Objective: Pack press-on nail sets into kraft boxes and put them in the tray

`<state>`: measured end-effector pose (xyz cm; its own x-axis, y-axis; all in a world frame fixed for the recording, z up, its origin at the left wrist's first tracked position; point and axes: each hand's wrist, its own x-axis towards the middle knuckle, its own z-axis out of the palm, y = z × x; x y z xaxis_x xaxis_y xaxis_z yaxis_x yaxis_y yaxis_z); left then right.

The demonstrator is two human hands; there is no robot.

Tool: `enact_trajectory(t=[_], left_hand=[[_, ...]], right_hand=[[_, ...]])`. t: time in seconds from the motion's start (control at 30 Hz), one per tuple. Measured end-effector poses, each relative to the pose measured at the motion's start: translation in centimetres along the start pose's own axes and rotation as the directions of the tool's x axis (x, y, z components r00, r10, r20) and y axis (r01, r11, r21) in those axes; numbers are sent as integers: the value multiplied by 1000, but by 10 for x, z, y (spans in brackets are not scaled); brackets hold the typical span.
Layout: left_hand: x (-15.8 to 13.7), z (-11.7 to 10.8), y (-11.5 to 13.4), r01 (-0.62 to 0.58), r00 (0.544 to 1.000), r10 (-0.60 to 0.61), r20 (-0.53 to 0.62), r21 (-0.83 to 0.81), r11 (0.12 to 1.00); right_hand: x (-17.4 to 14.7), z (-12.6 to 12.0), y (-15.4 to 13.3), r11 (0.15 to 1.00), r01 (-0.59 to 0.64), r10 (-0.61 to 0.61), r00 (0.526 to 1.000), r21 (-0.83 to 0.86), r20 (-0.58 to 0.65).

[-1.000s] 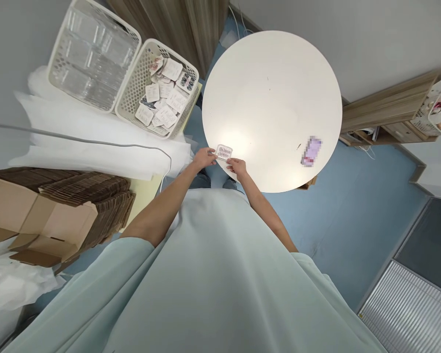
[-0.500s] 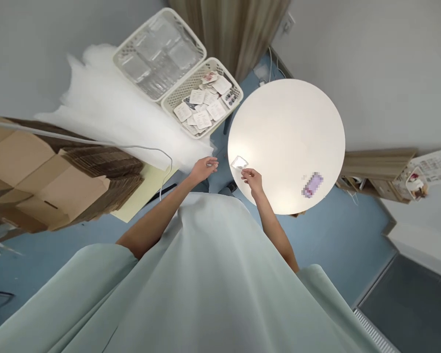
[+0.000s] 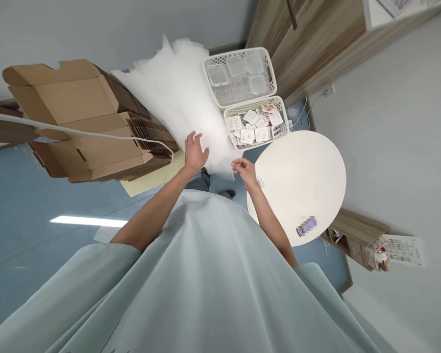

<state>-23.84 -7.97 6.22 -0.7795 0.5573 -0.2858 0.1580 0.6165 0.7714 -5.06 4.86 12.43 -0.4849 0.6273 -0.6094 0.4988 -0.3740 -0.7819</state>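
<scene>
My left hand (image 3: 196, 154) is open, with its fingers spread above the near part of the white foam sheets (image 3: 191, 93). To the right, my right hand (image 3: 244, 171) has its fingers curled together, between the foam sheets and the round white table (image 3: 297, 171). What those fingers hold, if anything, is too small to tell. Just beside the right wrist, a small clear packet (image 3: 260, 182) lies at the table's left edge.
Flattened cardboard boxes (image 3: 84, 113) are stacked at left, with a white cable (image 3: 132, 138) across them. Two white baskets stand behind the hands: one basket (image 3: 220, 104) of clear plastic boxes, one basket (image 3: 238, 147) of printed cards. A blurred purple item (image 3: 306, 226) lies on the table.
The view has turned toward the left. My left hand has reached forward over the foam sheets with its fingers spreading, and my right hand has left the packet and moved off the table.
</scene>
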Motion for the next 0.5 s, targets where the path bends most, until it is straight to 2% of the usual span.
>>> enact_trajectory(t=[0.13,0.23,0.37,0.5], left_hand=[[33,10,-3,86,996,-88,-26,-72,994],[47,18,-2,138,990,-140,-16,-96,986],[52,21,0,204,977,-207,-50,-65,977],[52,14,0,236,970,-239,-39,-54,970]], right_hand=[[9,27,-22,995,12,-7,999,-101,46],[11,39,-32,990,26,-16,997,-138,70],[9,44,-38,985,29,-16,997,-170,74],[9,40,-38,978,24,-10,998,-208,67]])
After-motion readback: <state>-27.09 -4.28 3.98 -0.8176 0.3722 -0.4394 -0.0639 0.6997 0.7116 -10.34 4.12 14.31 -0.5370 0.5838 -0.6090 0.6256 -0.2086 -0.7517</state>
